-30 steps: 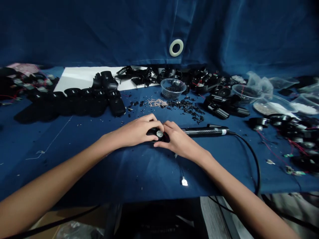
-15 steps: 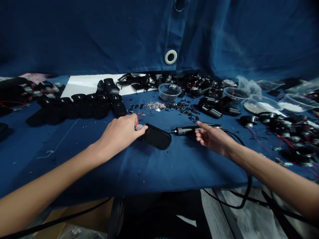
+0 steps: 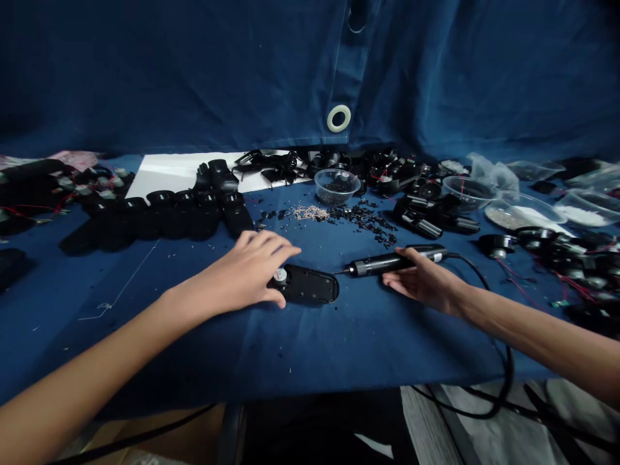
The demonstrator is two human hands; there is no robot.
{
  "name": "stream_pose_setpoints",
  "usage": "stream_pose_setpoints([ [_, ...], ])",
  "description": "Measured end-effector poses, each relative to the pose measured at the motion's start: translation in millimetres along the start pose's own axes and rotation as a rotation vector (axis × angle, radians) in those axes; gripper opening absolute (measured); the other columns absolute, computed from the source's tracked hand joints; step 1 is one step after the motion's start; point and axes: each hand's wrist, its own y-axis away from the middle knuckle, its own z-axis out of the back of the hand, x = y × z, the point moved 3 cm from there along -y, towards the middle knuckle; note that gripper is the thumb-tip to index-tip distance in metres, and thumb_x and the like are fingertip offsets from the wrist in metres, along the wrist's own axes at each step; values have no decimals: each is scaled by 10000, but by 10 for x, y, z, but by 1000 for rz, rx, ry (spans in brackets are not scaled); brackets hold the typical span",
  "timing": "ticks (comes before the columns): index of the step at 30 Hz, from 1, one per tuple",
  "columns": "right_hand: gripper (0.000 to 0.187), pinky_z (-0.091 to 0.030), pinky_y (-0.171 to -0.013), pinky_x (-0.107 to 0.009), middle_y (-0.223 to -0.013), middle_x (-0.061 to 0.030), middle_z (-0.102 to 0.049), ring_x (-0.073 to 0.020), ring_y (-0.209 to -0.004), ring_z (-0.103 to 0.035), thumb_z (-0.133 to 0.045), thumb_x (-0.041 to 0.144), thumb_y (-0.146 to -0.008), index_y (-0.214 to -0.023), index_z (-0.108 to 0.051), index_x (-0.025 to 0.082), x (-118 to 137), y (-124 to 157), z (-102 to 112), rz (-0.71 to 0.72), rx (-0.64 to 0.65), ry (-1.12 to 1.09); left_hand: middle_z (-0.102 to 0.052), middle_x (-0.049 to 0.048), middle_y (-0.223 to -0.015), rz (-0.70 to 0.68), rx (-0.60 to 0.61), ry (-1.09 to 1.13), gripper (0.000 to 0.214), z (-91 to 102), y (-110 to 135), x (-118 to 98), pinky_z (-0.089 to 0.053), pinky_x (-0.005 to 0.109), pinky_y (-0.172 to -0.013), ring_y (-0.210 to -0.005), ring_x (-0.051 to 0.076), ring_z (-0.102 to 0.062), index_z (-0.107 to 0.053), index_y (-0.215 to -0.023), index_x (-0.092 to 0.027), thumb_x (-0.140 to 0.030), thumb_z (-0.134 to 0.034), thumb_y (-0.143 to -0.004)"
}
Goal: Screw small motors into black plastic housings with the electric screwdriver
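Note:
A black oval plastic housing point(image 3: 310, 285) lies open side up on the blue cloth, with a small round silver part point(image 3: 279, 276) at its left end. My left hand point(image 3: 249, 271) rests over that end, fingers and thumb curled round the housing's edge. To the right lies a black electric screwdriver point(image 3: 394, 261) with its tip toward the housing and a black cable point(image 3: 489, 303) running off the table's edge. My right hand point(image 3: 423, 281) is at the screwdriver's near side, fingers curling under its body.
A row of black housings point(image 3: 165, 210) lies at the back left beside a white sheet point(image 3: 167, 171). A clear bowl of dark screws point(image 3: 336, 185), loose screws point(image 3: 310, 212) and black scraps sit behind. More bowls point(image 3: 520, 210), black parts and red-wired pieces point(image 3: 571, 255) fill the right.
Both hands were together on the small part; then the right hand went to the screwdriver. The housing has been turned open side up, and the left hand now holds its left end.

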Motion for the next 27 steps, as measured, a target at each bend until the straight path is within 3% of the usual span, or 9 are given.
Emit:
stream_pose_setpoints([
  [2, 272, -554, -708, -358, -758, -159, -678, -225, -708, -680, -632, 400, -759, -741, -628, 129, -58, 60, -56, -211, 60, -234, -599, 63, -1175, -36, 120, 124, 613, -121, -51, 63, -268, 407, -993, -1150, 265, -481, -515, -1248, -250, -575, -640, -744],
  [4, 216, -541, -798, -339, -837, -126, -670, -203, -776, -674, -643, 357, -746, -801, -602, 153, -67, 107, -86, -277, 8, -453, -624, 52, -1117, 13, 165, 209, 578, -248, -87, 105, -289, 391, -982, -1096, 250, -517, -545, -1220, -241, -559, -640, -747],
  [9, 159, -545, -693, -301, -809, -2, -600, -153, -748, -624, -660, 281, -684, -775, -548, 214, 215, 118, -65, 39, -273, -744, -595, 55, -1132, 157, 94, 384, 575, -465, -140, 83, -427, 314, -867, -1056, 225, -557, -507, -1253, -231, -497, -656, -765],
  [13, 126, -517, -756, -292, -916, -8, -616, -137, -859, -614, -503, 323, -787, -757, -580, 228, 726, 78, -122, 324, -258, -894, -576, 59, -1164, 175, 44, 429, 591, -564, -199, 13, -433, 325, -915, -1111, 223, -538, -489, -1257, -230, -534, -639, -773],
  [17, 218, -511, -788, -266, -944, -4, -622, -114, -862, -612, -443, 358, -839, -788, -616, 235, 1059, 62, -255, 333, -213, -976, -592, 86, -1154, 162, 33, 349, 636, -523, -208, -75, -424, 357, -929, -1113, 246, -534, -484, -1263, -189, -574, -611, -774],
  [20, 160, -533, -790, -292, -885, 7, -606, -123, -824, -610, -487, 354, -824, -789, -602, 247, 1021, 65, -322, 256, -221, -1014, -579, 82, -1211, 132, 35, 296, 662, -367, -281, -73, -399, 384, -956, -1159, 262, -499, -461, -1300, -201, -618, -552, -794],
  [23, 148, -551, -743, -306, -808, 15, -571, -135, -761, -594, -493, 374, -820, -744, -553, 262, 847, 54, -344, 210, -219, -954, -567, 57, -1234, 145, -61, 303, 497, -158, -647, 116, -406, 365, -933, -1139, 228, -506, -487, -1264, -232, -559, -445, -891],
  [25, 151, -551, -709, -293, -766, 23, -549, -131, -725, -582, -484, 376, -831, -739, -530, 265, 740, 43, -354, 177, -217, -916, -604, 48, -1146, 137, -179, 281, 368, -59, -1099, 332, -404, 341, -922, -1075, 198, -530, -559, -1136, -202, -476, -424, -929],
  [27, 134, -541, -662, -265, -720, 40, -531, -114, -672, -567, -512, 362, -823, -744, -518, 253, 670, 37, -371, 119, -242, -936, -619, 63, -1105, 137, -134, 219, 309, -86, -1667, 565, -398, 325, -913, -1044, 188, -542, -580, -1096, -165, -375, -413, -945],
])
